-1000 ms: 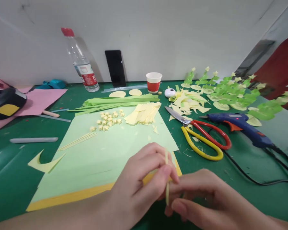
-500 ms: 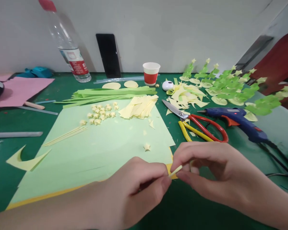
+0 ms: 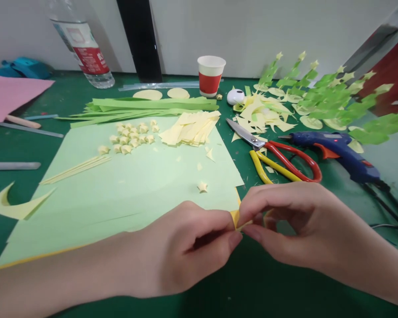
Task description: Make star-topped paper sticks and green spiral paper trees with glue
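My left hand (image 3: 192, 247) and my right hand (image 3: 288, 216) meet above the front right corner of the pale green paper (image 3: 146, 181). Thumb and forefinger of each pinch a narrow pale yellow paper strip (image 3: 244, 226), mostly hidden by the fingers. One small folded paper star (image 3: 202, 187) lies just beyond my hands. Farther back sits a cluster of several more stars (image 3: 129, 138). Beside it are a stack of pale yellow strips (image 3: 191, 128) and a few narrow strips (image 3: 76, 170).
Scissors (image 3: 278, 152) with red handles, a yellow-handled tool (image 3: 261, 170) and a blue glue gun (image 3: 334, 148) lie right. Behind stand a paper cup (image 3: 211, 81), bottle (image 3: 91, 59) and phone (image 3: 141, 39). Green strips (image 3: 146, 105), paper scraps (image 3: 262, 110) and green paper plants (image 3: 334, 99) also lie there.
The view has tilted down and shifted slightly. My fingertips have drawn closer together on the strip, so less of it shows.
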A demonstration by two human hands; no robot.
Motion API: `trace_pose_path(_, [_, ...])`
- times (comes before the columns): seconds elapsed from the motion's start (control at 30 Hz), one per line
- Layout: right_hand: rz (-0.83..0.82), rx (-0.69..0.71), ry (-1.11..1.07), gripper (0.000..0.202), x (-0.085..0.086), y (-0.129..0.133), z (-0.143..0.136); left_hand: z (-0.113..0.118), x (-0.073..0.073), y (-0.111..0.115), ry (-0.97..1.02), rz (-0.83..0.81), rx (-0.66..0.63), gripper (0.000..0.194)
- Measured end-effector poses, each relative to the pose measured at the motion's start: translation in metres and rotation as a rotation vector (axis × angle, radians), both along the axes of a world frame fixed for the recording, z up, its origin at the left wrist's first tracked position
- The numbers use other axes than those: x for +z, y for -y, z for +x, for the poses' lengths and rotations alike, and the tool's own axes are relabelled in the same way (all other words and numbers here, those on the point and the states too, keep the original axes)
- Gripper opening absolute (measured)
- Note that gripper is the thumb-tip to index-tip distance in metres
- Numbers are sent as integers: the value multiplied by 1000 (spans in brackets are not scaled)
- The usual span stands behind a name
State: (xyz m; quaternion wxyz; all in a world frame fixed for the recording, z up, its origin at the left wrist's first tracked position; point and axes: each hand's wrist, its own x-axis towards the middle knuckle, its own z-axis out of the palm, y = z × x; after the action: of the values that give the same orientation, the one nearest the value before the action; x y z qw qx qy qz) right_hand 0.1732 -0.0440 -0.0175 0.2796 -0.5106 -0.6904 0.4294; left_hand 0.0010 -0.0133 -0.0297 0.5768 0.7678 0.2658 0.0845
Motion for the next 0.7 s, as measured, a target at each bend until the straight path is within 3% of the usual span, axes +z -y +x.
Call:
trace_pose_path(0.2, [-108, -90, -129, 9, -9, 4, 0, 1, -5, -1, 29, -25, -18, 30])
trace_pose_path(0.4, [-445, -47, -221, 11, -3, 1, 7, 2, -1, -4, 13, -145, 25, 28])
trace_pose_path(0.7, [-402, -5, -136, 15, -2, -6, 11, 0, -5, -4, 24, -175, 24, 28])
